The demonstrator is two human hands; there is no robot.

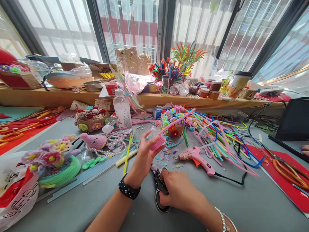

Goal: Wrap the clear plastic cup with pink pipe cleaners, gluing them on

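Observation:
Between the thumb and fingers of my left hand [141, 158] is a pink pipe cleaner [178, 121], its near end coiled tight and its free end pointing up to the right. My right hand [181, 190] is closed around a pair of scissors [158, 184] low over the grey table, the blades pointing away from me and partly hidden by my hands. A pink glue gun [199, 158] lies right of my hands, its nozzle toward the left. Behind the pipe cleaner stands a small basket [175, 131] covered in fuzzy flowers. Small coloured scraps lie around.
Loose pipe cleaners [217, 135] spread over the right side. A plastic bottle [122, 111], pearl strings [116, 145], a pink figure [93, 141] and a green flower piece [61, 170] stand left. Clear glue sticks [84, 175] lie there. Another person's fingers [305, 149] show far right.

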